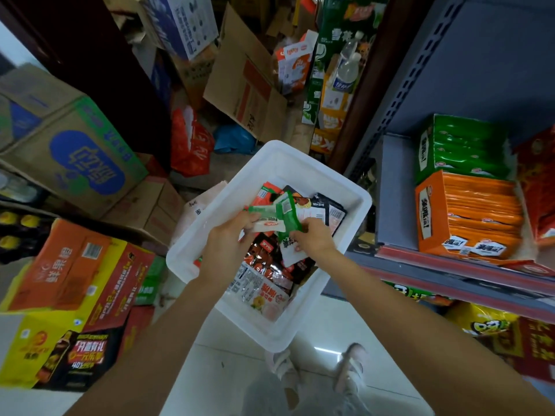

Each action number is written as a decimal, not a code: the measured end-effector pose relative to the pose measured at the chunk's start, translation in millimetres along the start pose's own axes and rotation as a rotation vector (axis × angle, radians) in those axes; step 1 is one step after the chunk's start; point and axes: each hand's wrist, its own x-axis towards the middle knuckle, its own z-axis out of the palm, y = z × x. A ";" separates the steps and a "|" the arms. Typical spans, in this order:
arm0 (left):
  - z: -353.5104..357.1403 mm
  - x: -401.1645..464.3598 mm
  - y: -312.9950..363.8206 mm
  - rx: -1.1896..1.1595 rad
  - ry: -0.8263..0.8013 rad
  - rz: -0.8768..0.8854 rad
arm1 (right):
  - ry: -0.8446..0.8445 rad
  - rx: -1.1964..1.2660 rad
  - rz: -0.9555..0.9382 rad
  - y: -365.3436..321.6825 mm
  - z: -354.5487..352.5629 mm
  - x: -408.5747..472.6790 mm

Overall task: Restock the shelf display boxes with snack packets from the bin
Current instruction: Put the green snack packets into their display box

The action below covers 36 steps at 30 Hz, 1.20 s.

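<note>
A white plastic bin [303, 163] sits below me, holding several snack packets in red, black and white. Over the bin, my left hand [228, 244] grips a small bunch of green and white packets [264, 217]. My right hand [312, 235] pinches another green packet [288, 223] right beside them. On the grey shelf [396, 187] to the right stand an orange display box [468, 217] and a green display box [459, 148], both packed with packets.
A red display box [537, 187] stands at the shelf's far right. Stacked cardboard cartons [75, 154] and drink cases [78, 283] crowd the left and back. White tiled floor [228, 355] and my feet lie below the bin. More snacks fill the lower shelf [492, 328].
</note>
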 end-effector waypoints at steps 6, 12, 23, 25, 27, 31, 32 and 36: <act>20.9 28.6 61.8 0.000 -0.075 0.206 | 0.039 0.624 -0.055 -22.3 -80.4 -28.5; 54.7 61.8 126.2 0.122 -0.147 0.431 | 0.112 0.780 -0.128 -12.2 -165.0 -62.3; 152.2 91.2 318.8 0.006 -0.146 0.501 | 0.215 0.827 -0.143 65.3 -346.5 -136.2; 172.6 90.1 355.7 -0.080 -0.124 0.441 | 0.220 0.810 -0.182 85.3 -380.7 -146.4; 197.0 91.5 385.8 -0.139 -0.123 0.379 | 0.233 0.643 -0.312 109.3 -412.1 -155.8; 237.7 91.6 436.2 -0.323 -0.239 0.236 | 0.290 0.392 -0.522 150.3 -464.5 -167.8; 246.7 91.1 447.5 -0.351 -0.251 0.218 | 0.343 0.370 -0.540 157.9 -476.2 -169.4; 272.5 86.9 491.4 -0.428 -0.274 0.263 | 0.441 0.513 -0.552 180.0 -510.7 -173.7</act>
